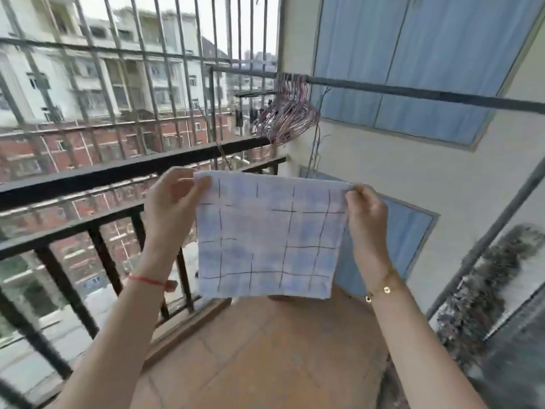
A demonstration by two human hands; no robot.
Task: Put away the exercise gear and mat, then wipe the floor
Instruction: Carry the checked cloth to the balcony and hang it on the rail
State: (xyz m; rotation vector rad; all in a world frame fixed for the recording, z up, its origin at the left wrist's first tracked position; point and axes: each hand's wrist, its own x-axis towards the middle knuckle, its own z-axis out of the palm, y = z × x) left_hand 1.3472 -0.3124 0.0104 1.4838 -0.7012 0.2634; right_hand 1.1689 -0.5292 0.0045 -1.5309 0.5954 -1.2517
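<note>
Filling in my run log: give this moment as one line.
place: balcony | left hand: pinching cloth top corner | right hand: pinching other top corner | cloth: spread flat, hanging | hangers: on rod

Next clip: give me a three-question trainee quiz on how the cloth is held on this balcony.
1. True or false: the checked cloth lies on the tiled floor.
2. Which hands grip it? A) left only B) right only C) both
3. Fill in: the bunched hangers hang from the ___.

Key: 1 false, it is held up spread out. 2 C, left hand and right hand pinch the top corners. 3 rod.
</note>
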